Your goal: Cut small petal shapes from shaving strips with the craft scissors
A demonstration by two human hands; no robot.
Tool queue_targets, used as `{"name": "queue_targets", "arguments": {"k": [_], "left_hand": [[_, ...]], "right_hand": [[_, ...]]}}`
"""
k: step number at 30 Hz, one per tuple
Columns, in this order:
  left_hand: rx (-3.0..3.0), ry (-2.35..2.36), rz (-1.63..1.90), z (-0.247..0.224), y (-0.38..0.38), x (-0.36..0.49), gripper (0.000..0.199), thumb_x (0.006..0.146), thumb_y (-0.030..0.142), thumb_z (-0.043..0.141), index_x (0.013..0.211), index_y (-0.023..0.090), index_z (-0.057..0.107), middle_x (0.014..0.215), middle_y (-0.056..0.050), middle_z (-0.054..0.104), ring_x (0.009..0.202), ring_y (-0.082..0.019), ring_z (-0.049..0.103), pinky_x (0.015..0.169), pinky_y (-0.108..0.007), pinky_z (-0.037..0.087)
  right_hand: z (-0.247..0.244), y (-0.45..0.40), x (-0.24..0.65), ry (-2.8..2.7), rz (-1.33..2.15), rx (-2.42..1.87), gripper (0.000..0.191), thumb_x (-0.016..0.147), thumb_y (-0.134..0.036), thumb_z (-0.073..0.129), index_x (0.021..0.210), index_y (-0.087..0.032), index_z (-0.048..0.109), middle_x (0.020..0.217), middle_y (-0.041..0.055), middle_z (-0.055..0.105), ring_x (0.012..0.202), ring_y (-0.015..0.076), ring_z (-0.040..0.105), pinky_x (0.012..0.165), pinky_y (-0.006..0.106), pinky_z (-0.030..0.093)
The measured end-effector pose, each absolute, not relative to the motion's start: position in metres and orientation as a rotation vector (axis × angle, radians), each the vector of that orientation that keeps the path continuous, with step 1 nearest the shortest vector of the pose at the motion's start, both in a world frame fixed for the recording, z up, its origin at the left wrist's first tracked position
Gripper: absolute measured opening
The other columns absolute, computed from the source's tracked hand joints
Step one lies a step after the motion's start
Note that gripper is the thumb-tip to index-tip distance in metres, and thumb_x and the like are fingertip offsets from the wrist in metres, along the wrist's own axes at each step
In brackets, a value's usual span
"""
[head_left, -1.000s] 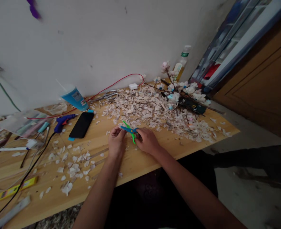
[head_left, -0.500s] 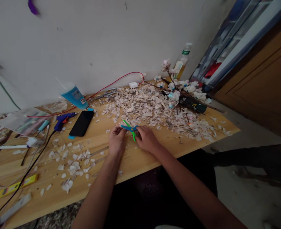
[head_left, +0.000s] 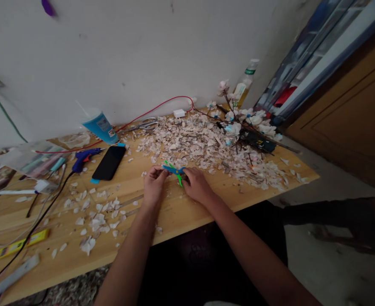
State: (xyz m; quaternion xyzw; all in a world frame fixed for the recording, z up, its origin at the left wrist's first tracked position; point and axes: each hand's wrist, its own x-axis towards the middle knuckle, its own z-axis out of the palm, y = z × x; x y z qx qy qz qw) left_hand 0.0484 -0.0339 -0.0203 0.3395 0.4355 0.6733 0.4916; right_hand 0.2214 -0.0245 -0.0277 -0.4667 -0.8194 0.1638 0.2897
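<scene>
Near the middle of the wooden table, my right hand [head_left: 196, 183] is closed on the handles of blue and green scissors [head_left: 176, 171], whose blades point left. Beside the blade tips, my left hand [head_left: 154, 183] is closed in a pinch; what its fingers hold is too small to make out. Behind both hands spreads a large heap of pale petals [head_left: 193, 142]. More loose petals [head_left: 100, 221] are scattered to the left of my left forearm.
A black phone [head_left: 108, 163], a blue glue gun [head_left: 84, 159] and a blue cup [head_left: 101, 126] stand or lie at the left. Flowering branches [head_left: 235, 121] and a bottle [head_left: 245, 85] are at the back right. A yellow box [head_left: 20, 245] lies at the front left.
The scissor blades have closed somewhat, with the green parts nearer the blue ones. Both hands stay almost in place, and the view has shifted slightly.
</scene>
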Motion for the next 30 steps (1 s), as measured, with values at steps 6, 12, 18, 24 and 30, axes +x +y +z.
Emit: {"name": "queue_targets", "arguments": {"k": [6, 12, 18, 24, 30], "left_hand": [[0.941, 1.111, 1.531, -0.019, -0.033, 0.043, 0.025, 0.071, 0.037, 0.084, 0.083, 0.018, 0.072, 0.075, -0.002, 0.072, 0.071, -0.014, 0.067, 0.075, -0.027, 0.054], [0.551, 0.845, 1.492, -0.016, -0.037, 0.055, 0.029, 0.064, 0.032, 0.090, 0.082, 0.018, 0.071, 0.082, -0.002, 0.072, 0.074, -0.012, 0.066, 0.076, -0.025, 0.055], [0.595, 0.879, 1.553, -0.021, -0.036, 0.056, 0.026, 0.066, 0.029, 0.088, 0.081, 0.018, 0.071, 0.080, -0.002, 0.071, 0.071, -0.012, 0.064, 0.074, -0.025, 0.053], [0.948, 1.095, 1.543, -0.023, -0.032, 0.045, 0.022, 0.073, 0.038, 0.083, 0.082, 0.018, 0.075, 0.072, -0.001, 0.069, 0.068, -0.012, 0.062, 0.071, -0.025, 0.050], [0.946, 1.098, 1.546, -0.018, -0.033, 0.049, 0.024, 0.072, 0.037, 0.084, 0.083, 0.019, 0.073, 0.075, -0.002, 0.070, 0.070, -0.013, 0.062, 0.071, -0.026, 0.050]], "right_hand": [[-0.027, -0.024, 0.222, -2.176, 0.439, -1.239, 0.011, 0.084, -0.016, 0.057, 0.094, -0.021, 0.056, 0.093, 0.0071, 0.065, 0.090, 0.0236, 0.053, 0.080, 0.036, 0.038], [-0.030, -0.024, 0.222, -2.183, 0.416, -1.254, 0.008, 0.086, -0.015, 0.054, 0.091, -0.021, 0.056, 0.092, 0.0074, 0.063, 0.092, 0.0245, 0.052, 0.082, 0.037, 0.039], [-0.030, -0.023, 0.223, -2.205, 0.437, -1.266, 0.013, 0.084, -0.017, 0.057, 0.096, -0.021, 0.057, 0.097, 0.0083, 0.064, 0.095, 0.0253, 0.052, 0.084, 0.038, 0.040], [-0.029, -0.023, 0.224, -2.206, 0.461, -1.260, 0.013, 0.084, -0.017, 0.056, 0.097, -0.020, 0.058, 0.096, 0.0088, 0.064, 0.094, 0.0253, 0.052, 0.082, 0.037, 0.039], [-0.031, -0.022, 0.224, -2.198, 0.456, -1.283, 0.011, 0.086, -0.016, 0.055, 0.097, -0.020, 0.058, 0.096, 0.0085, 0.065, 0.093, 0.0247, 0.053, 0.082, 0.037, 0.039]]}}
